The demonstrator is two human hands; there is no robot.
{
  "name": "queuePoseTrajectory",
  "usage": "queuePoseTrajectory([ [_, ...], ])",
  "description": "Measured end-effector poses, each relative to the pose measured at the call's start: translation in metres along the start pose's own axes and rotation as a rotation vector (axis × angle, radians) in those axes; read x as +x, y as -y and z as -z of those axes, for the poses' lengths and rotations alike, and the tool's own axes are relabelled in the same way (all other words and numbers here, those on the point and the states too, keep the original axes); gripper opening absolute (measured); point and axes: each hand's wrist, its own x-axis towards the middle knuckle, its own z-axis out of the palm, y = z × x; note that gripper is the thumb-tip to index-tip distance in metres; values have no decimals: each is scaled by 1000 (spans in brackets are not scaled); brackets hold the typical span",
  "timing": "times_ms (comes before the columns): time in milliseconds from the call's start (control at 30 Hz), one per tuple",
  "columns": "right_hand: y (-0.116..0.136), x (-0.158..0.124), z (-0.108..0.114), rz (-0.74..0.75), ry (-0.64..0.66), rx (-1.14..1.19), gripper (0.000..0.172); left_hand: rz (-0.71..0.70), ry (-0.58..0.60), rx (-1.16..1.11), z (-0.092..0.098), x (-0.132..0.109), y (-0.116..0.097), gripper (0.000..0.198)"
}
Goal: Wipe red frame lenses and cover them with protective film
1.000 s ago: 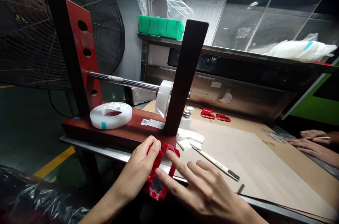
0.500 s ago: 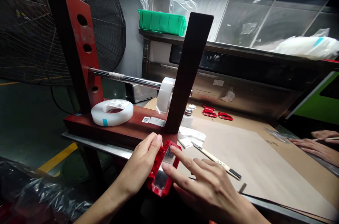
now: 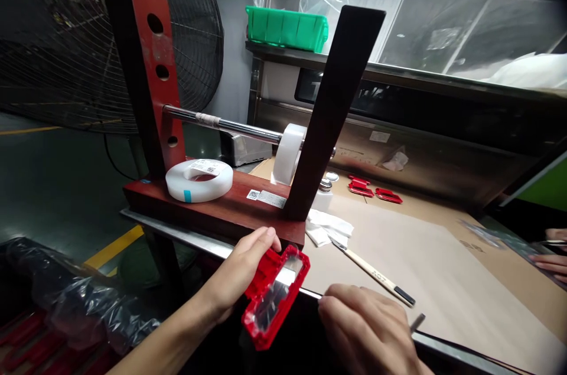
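My left hand (image 3: 241,271) grips a red plastic frame part (image 3: 274,295) with a glossy clear window, held tilted just off the front edge of the bench. My right hand (image 3: 367,328) sits to the right of the part with its fingers curled in, not touching the window; whether it holds anything is hidden. Behind them stands a red wooden stand (image 3: 212,209) with two uprights and a steel rod (image 3: 221,124) carrying a white tape roll (image 3: 287,153). A second white roll (image 3: 199,179) lies flat on the stand's base.
Brown paper (image 3: 420,257) covers the bench. On it lie a white-handled tool (image 3: 376,274), folded white cloth (image 3: 328,227), a small bottle (image 3: 323,195) and red parts (image 3: 376,191). A big fan (image 3: 66,38) stands left; a green bin (image 3: 286,28) sits on the shelf. Another person's hand (image 3: 551,260) shows at right.
My right hand has pulled its fingers off the part's window and curled them back toward me. My left hand has tilted the red part and lowered it slightly. The view has shifted left.
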Motion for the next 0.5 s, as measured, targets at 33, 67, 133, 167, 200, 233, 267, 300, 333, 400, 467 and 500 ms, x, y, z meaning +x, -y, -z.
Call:
queuePoseTrajectory([
  [33, 3, -5, -4, -90, -43, 69, 11, 52, 18, -58, -1, -3, 3, 35],
  [67, 6, -9, -9, -171, -59, 144, 10, 119, 47, -124, -3, -7, 7, 35],
  [133, 13, -16, -18, -281, -22, 277, 8, 266, 117, -252, -7, -17, 15, 35],
  [167, 17, -19, -23, -311, 3, 339, 11, 321, 152, -301, -9, -22, 20, 35],
  [200, 20, -21, -27, -330, 23, 404, 19, 352, 174, -331, -11, -28, 25, 36],
  [233, 22, -22, -31, -342, 32, 476, 25, 365, 184, -360, -14, -33, 31, 37],
  [267, 25, -24, -36, -355, 46, 556, 28, 367, 178, -393, -16, -39, 38, 38],
  [300, 27, -27, -40, -374, 63, 643, 28, 361, 157, -417, -19, -44, 46, 39],
  [333, 29, -31, -44, -395, 78, 735, 25, 354, 133, -459, -22, -48, 55, 39],
  [400, 30, -39, -51, -403, 124, 888, 20, 342, 82, -521, -27, -55, 74, 43],
  [467, 30, -49, -58, -365, 184, 952, 19, 347, 36, -554, -30, -60, 92, 47],
  [500, 29, -52, -60, -332, 216, 964, 18, 355, 3, -562, -30, -63, 100, 50],
])
